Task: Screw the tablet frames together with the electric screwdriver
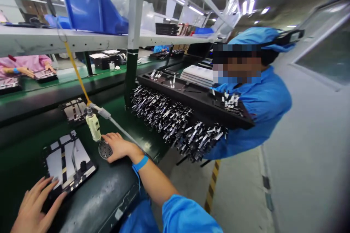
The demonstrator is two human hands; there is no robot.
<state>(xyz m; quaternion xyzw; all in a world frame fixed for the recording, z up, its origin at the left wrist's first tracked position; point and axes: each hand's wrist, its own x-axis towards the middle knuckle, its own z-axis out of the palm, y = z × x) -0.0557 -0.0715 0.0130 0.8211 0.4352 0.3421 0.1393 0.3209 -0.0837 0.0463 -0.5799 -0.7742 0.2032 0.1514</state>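
Note:
My left hand (pixel 34 204) lies flat with fingers spread on the near corner of an opened tablet-like device (pixel 68 162) on the dark green bench. My right hand (pixel 118 146), with a blue wrist strap (pixel 140 163), rests beside a small round perforated dish (pixel 104 150), fingertips touching its rim. A hanging electric screwdriver (pixel 93 125) with a yellow cable dangles just above the dish. Neither hand holds anything.
A second opened device (pixel 74 110) lies farther back on the belt. A co-worker in blue (pixel 259 105) stands at right behind a black tray (pixel 191 96) heaped with several small metal parts. A blue bin (pixel 93 9) sits on the shelf; a pink-sleeved person (pixel 30 65) works at far left.

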